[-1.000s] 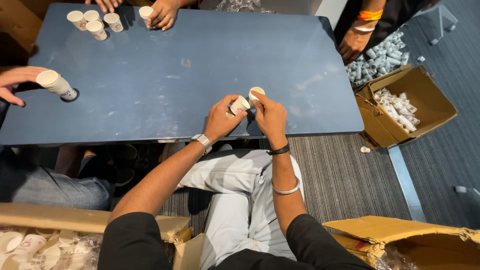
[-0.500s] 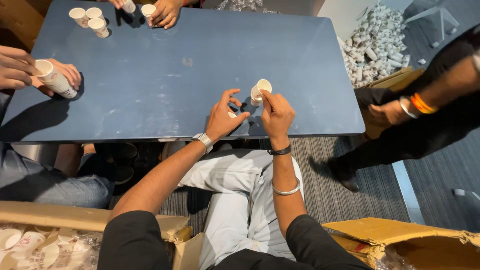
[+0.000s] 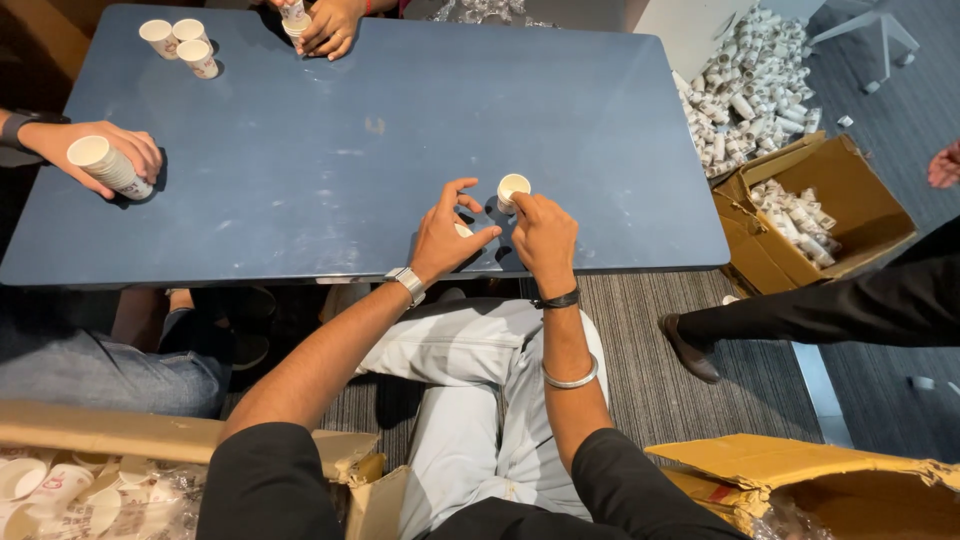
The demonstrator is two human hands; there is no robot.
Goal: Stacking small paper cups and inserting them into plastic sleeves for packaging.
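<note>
My right hand (image 3: 545,238) pinches a small white paper cup (image 3: 513,188) by its rim; the cup stands upright on the dark blue table (image 3: 400,130) near the front edge. My left hand (image 3: 447,238) rests just to the left with its fingers spread. A white bit of a second paper cup (image 3: 463,230) shows between its thumb and fingers, most of it hidden under the hand. The two hands are almost touching.
Another person's hand (image 3: 110,155) at the left edge holds a stack of cups (image 3: 105,165). Three cups (image 3: 180,40) stand at the far left corner, beside a further hand (image 3: 325,25). An open cardboard box (image 3: 850,190) of cups, a cup pile (image 3: 760,80) and someone's black-clad leg (image 3: 850,310) are on the right.
My hands have lowered from above the table edge onto the tabletop, and the right cup now stands upright. The standing person on the right has stepped back out of the way.
</note>
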